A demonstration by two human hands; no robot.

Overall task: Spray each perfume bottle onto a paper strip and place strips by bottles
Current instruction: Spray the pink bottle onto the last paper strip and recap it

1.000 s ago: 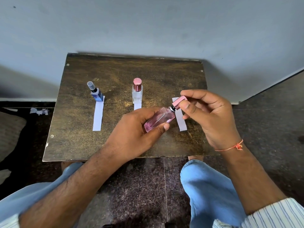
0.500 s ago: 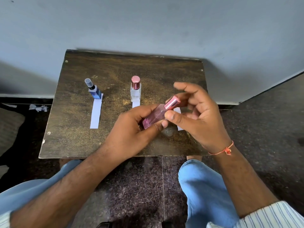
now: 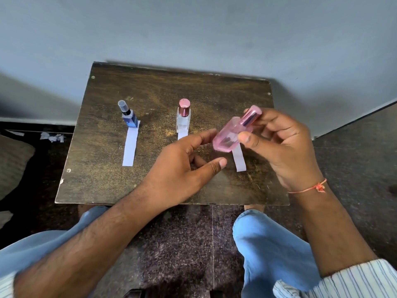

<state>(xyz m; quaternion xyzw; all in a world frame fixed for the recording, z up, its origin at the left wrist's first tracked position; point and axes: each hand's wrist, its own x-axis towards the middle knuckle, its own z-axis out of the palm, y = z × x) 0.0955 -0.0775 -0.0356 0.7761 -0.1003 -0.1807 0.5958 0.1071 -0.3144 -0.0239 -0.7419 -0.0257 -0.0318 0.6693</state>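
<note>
nearest the camera, the left hand (image 3: 182, 162) hovers over the worktop (image 3: 103, 179) just left of the pink perfume bottle (image 3: 229, 136), fingers loosely spread and thumb out, gripping nothing and not touching the glass. the right hand (image 3: 283, 143) has the pink perfume bottle, thumb pressed on the lower body and fingers curled behind the capped neck; the bottle is tilted, cap up and away, lifted clear of the worktop.

directly under the pink perfume bottle a paper strip (image 3: 238, 158) lies flat on the worktop. it looks thin and limp, likely to flutter or slide, so it is best pinched at one end.

the pink perfume bottle looks like small, smooth glass: light, rigid, slippery on its flat faces and breakable if dropped. the safer hold is probably across the broad faces of the body, not by the cap, which may pull off.

farther back, left of the pink perfume bottle, a clear perfume bottle with a rose cap (image 3: 183, 118) stands upright at the head of its own strip (image 3: 182, 135). far left of it, a blue spray bottle (image 3: 129, 116) stands tilted on the top end of a third strip (image 3: 130, 147).
</note>
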